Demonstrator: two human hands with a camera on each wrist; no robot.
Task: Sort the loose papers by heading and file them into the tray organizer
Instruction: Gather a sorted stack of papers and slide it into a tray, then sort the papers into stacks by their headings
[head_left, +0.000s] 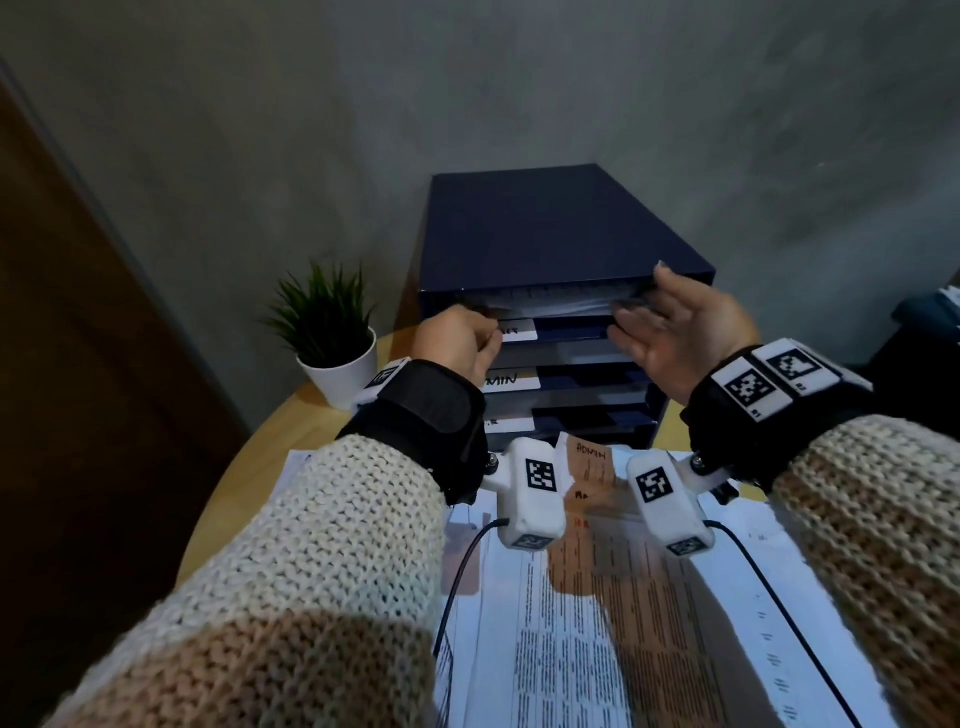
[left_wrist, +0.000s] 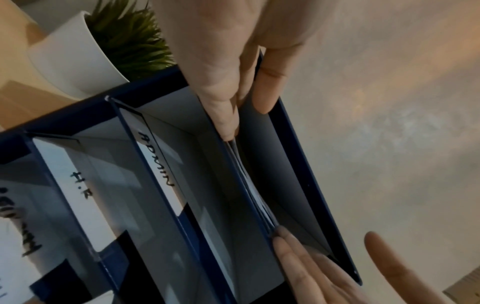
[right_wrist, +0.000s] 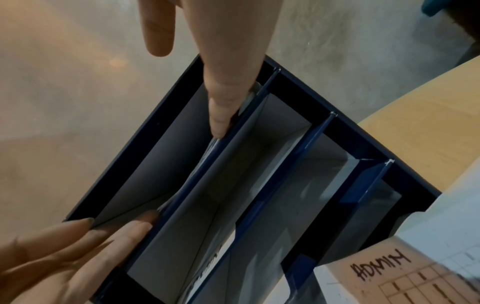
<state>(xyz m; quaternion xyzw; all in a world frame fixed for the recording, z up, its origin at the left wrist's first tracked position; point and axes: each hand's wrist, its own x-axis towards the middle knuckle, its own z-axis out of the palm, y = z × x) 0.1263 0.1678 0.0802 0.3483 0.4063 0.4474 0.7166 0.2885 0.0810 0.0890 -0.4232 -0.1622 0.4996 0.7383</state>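
Observation:
The dark blue tray organizer (head_left: 545, 228) stands at the back of the table with several stacked shelves. A thin stack of white papers (head_left: 556, 306) lies in its top shelf, edges at the front opening. My left hand (head_left: 460, 338) touches the stack's left end with straight fingers (left_wrist: 223, 123). My right hand (head_left: 670, 332) presses the right end with flat fingers (right_wrist: 218, 123), thumb raised by the organizer's top edge. Lower shelves carry labels ADMIN (left_wrist: 155, 162) and H.R (left_wrist: 80, 185). Loose printed sheets (head_left: 571, 623) lie below my wrists, one orange-tinted sheet headed ADMIN (right_wrist: 381, 267).
A potted green plant (head_left: 332, 338) in a white pot stands left of the organizer on the round wooden table (head_left: 291, 431). A grey wall is close behind. A brown door (head_left: 78, 364) is at the left, dark objects (head_left: 924, 322) at the far right.

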